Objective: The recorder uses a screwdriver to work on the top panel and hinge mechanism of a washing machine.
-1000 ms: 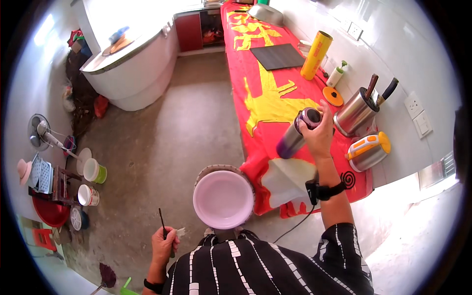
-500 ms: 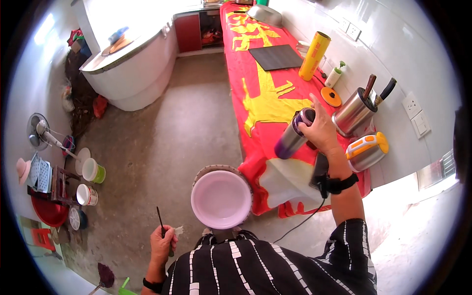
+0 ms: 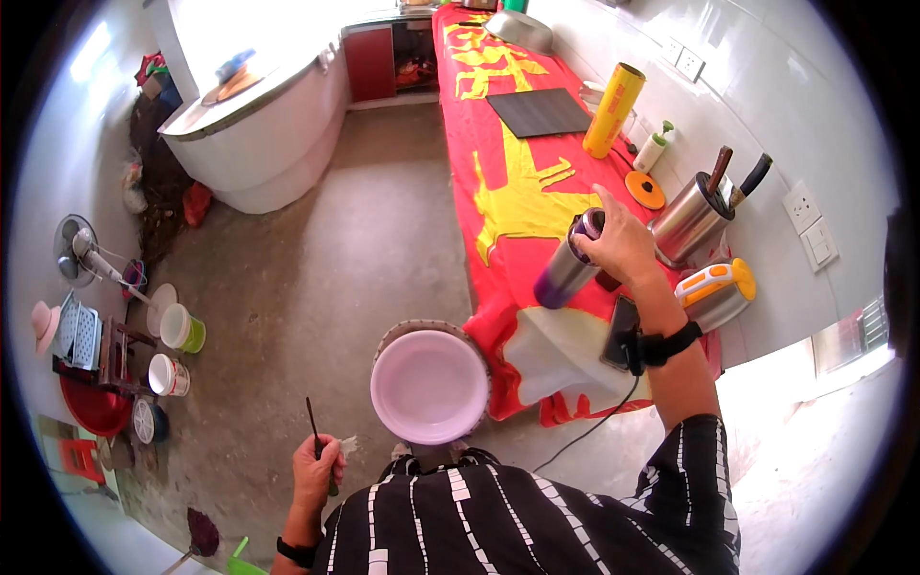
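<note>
On the red and yellow cloth to my right stands a silver flask (image 3: pixel 567 271) with a purple base and a dark top. My right hand (image 3: pixel 621 244) curls its thumb and fingers around that top; the palm side is hidden. A dark phone (image 3: pixel 621 321) lies under my right wrist, beside the flask. Low on the left, my left hand (image 3: pixel 317 470) is closed around a slim dark stick (image 3: pixel 311 420) that points up and away from me. What kind of tool it is cannot be made out.
A pink basin (image 3: pixel 429 388) sits before my feet, against the cloth's near corner. Along the wall stand a kettle (image 3: pixel 717 295), a knife block (image 3: pixel 692 222), an orange lid (image 3: pixel 645 190) and a yellow roll (image 3: pixel 614 110). Buckets (image 3: pixel 170 376) and a fan (image 3: pixel 79 251) line the left wall.
My right hand and the flask's top have shifted slightly left, while the flask's base stays about where it was. My left hand still holds the stick in nearly the same place.
</note>
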Demonstrator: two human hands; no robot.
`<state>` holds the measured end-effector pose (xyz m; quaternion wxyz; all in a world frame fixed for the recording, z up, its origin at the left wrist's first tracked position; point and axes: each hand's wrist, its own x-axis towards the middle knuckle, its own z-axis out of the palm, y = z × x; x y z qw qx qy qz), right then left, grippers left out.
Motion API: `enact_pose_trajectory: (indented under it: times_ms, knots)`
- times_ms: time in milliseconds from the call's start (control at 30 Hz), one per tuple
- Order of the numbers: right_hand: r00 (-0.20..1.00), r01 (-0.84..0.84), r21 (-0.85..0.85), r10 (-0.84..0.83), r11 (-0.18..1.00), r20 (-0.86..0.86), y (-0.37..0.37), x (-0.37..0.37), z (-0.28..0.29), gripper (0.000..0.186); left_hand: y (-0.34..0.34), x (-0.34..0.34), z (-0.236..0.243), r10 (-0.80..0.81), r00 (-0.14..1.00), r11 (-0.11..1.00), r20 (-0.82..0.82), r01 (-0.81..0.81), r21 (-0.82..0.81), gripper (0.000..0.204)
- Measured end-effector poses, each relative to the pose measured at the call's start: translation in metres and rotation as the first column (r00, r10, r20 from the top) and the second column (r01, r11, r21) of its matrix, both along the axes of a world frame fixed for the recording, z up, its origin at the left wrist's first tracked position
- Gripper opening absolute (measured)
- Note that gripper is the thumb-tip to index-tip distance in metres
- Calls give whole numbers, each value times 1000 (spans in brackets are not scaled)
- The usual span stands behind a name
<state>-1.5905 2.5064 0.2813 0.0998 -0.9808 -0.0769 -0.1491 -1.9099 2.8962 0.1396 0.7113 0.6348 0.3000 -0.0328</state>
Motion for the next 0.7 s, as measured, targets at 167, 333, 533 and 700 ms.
enact_pose_trajectory:
  times_ms: [167, 333, 533, 700]
  knots:
    - [974, -177, 213, 203, 961, -104, -9, 13, 4, 76, -3, 0, 0, 6, 1000, 1000, -9, -7, -11, 10]
    - [846, -390, 227, 445, 892, -294, -25, 23, 12, 89, -3, 1, -3, -22, 1000, 1000, -7, 22, -2, 11]
    - [902, -395, 100, 406, 913, -148, -27, 21, 6, 88, -4, 4, -4, -16, 1000, 1000, 5, 16, -26, 11]
    - [996, -24, -124, 13, 992, -84, -2, 7, 17, 75, -4, 4, -6, -9, 1000, 999, -3, 9, -37, 11]
